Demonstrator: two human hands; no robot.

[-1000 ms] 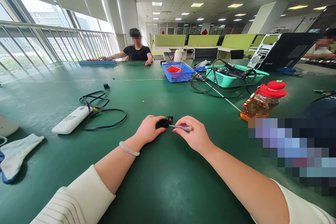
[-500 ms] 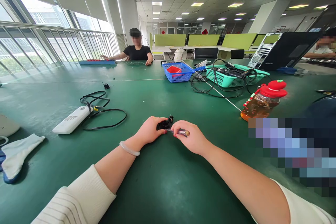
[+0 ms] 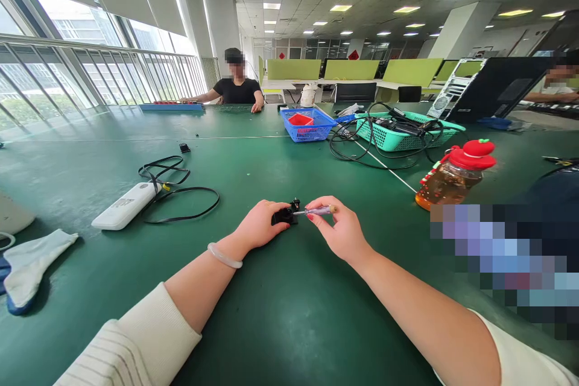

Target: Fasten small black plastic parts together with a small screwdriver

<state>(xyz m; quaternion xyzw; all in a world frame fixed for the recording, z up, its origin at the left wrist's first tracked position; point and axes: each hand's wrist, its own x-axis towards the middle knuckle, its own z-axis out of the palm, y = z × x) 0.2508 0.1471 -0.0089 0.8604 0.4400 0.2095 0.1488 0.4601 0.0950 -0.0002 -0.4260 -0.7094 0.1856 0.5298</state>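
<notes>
A small black device [image 3: 282, 216] rests on the green table [image 3: 289, 301] in front of me; its exact kind is too small to make out. My left hand [image 3: 257, 224] is closed around its left side, thumb in front and fingers behind. My right hand [image 3: 340, 229] grips a screwdriver [image 3: 322, 210] by its clear purplish handle, which has a tan end. The metal shaft points left, and its tip meets the right side of the black device. Just behind, a small dark part [image 3: 295, 202] stands up at the device's far edge.
Left lies a white power bank [image 3: 125, 207] with a looped black cable [image 3: 199, 189], and a pale cloth [image 3: 34, 265]. A red-lidded bottle [image 3: 452, 178] stands right. Farther back are a blue basket [image 3: 310, 131], a green basket [image 3: 389, 140] of cables, and a seated person [image 3: 239, 90].
My right hand has shifted right and opened its grip a little, so the screwdriver's shaft and handle show more plainly. My left hand stays on the black device.
</notes>
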